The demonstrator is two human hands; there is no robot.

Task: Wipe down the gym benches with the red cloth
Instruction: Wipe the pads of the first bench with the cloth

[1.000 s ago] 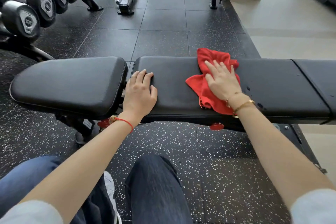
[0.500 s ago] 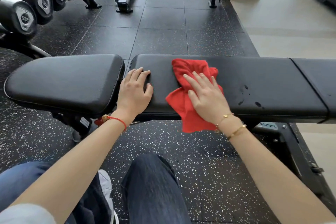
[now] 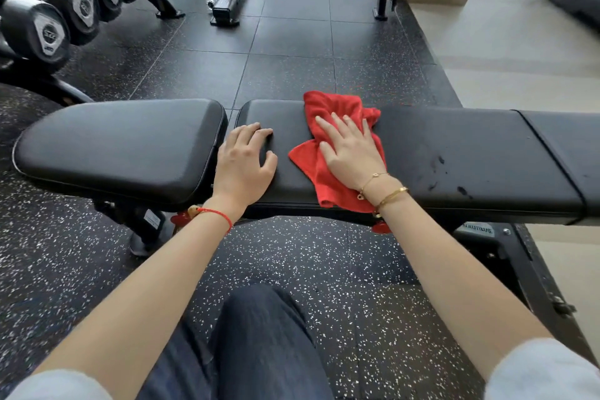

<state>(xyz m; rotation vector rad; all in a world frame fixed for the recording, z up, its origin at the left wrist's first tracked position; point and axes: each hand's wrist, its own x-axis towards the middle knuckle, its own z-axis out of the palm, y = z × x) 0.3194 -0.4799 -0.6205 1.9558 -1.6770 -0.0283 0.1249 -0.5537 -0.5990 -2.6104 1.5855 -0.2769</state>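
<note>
A black padded gym bench [image 3: 454, 153] runs across the view, with a separate seat pad [image 3: 120, 146] on its left. The red cloth [image 3: 328, 110] lies bunched on the long pad near its left end. My right hand [image 3: 352, 153] presses flat on the cloth with fingers spread. My left hand [image 3: 245, 162] rests on the left end of the long pad beside the gap, fingers apart, holding nothing. Dark scuff marks [image 3: 436, 169] show on the pad to the right of the cloth.
A rack of black dumbbells [image 3: 74, 3] stands at the far left. A second bench frame [image 3: 233, 0] stands behind on the black rubber floor. Beige flooring [image 3: 519, 42] lies at the right. My knees [image 3: 259, 341] are below the bench.
My right hand slid the cloth left along the pad and toward its near edge, then back up across the pad. My left hand stayed planted.
</note>
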